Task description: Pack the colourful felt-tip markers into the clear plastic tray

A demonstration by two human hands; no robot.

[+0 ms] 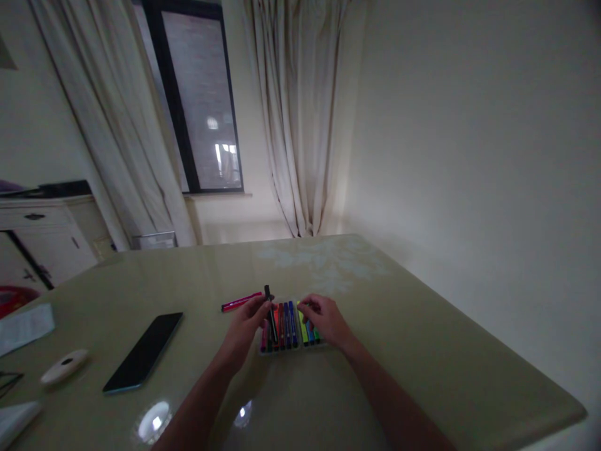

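A black marker is pinched in my left hand, its upper end sticking up past the fingers. Below it lies a clear plastic marker case with markers side by side in two sections. Pink, red, brown and blue markers fill the left section. Yellow-green, blue and green markers lie in the right one, partly covered by my right hand. The fingers of that hand are curled together at the upper end of the yellow-green marker; their grip is hidden. Pink-red markers lie outside the case, behind my left hand.
On the table, a black phone lies to the left, with a white computer mouse beyond it. Papers rest near the left edge. A wall runs along the table's right side; curtains hang behind.
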